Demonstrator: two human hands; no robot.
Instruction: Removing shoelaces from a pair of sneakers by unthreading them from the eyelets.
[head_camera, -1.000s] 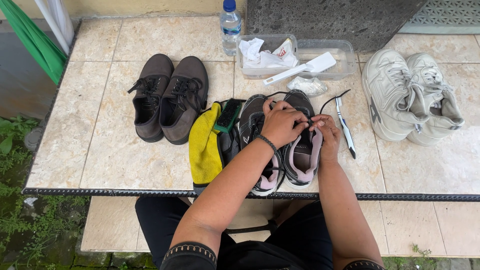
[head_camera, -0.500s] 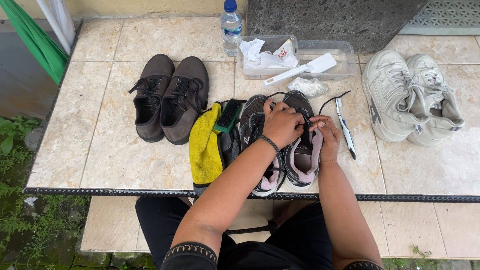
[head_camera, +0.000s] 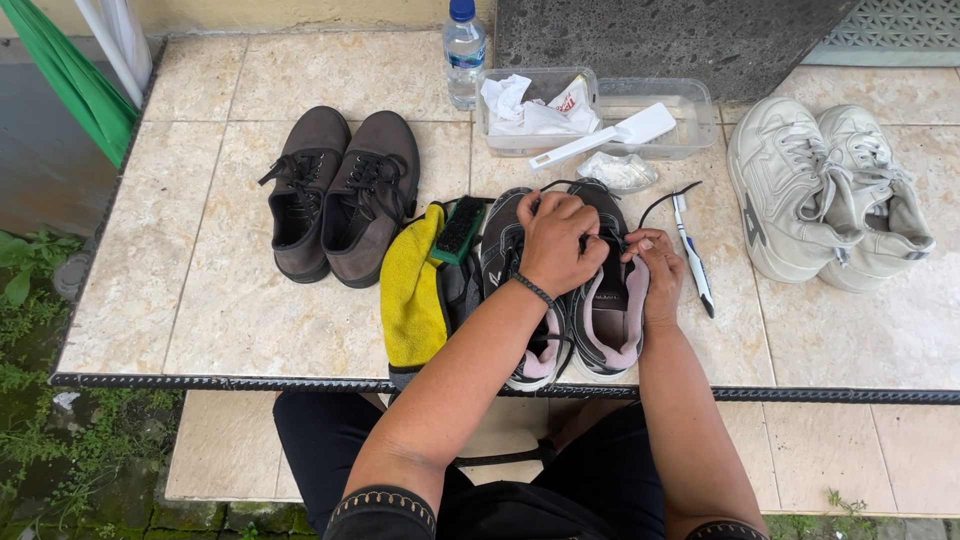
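Observation:
A pair of black sneakers with pink lining (head_camera: 610, 320) stands on the tiled table (head_camera: 230, 300) in front of me. My left hand (head_camera: 558, 243) rests on top of the right sneaker, fingers pinched on its black lace. My right hand (head_camera: 652, 262) pinches the same lace at the shoe's right side. A loose end of the lace (head_camera: 665, 198) curls out toward the back right.
A yellow cloth (head_camera: 412, 295) with a dark brush (head_camera: 460, 230) lies left of the sneakers. Brown shoes (head_camera: 340, 190) stand at left, white sneakers (head_camera: 825, 190) at right. Behind are a clear tray (head_camera: 690, 120) with a white brush, a water bottle (head_camera: 463, 50) and a toothbrush (head_camera: 692, 255).
Both hands stay on the sneaker's lace, with only slight finger movement.

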